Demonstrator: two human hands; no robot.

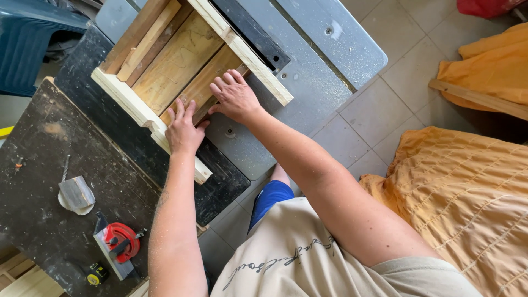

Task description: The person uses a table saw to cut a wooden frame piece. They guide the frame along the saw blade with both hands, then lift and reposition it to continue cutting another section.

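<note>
Your left hand and right hand press flat, fingers spread, gripping nothing, on the slats inside the wooden frame on the grey saw table; slats seated, apparently unfastened.

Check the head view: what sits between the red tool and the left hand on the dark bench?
Nothing. Between the red tool and the left hand there is only bare dark bench; the forearm passes alongside. The grey scraper lies off to the side.

Wooden frame cut off above
</note>
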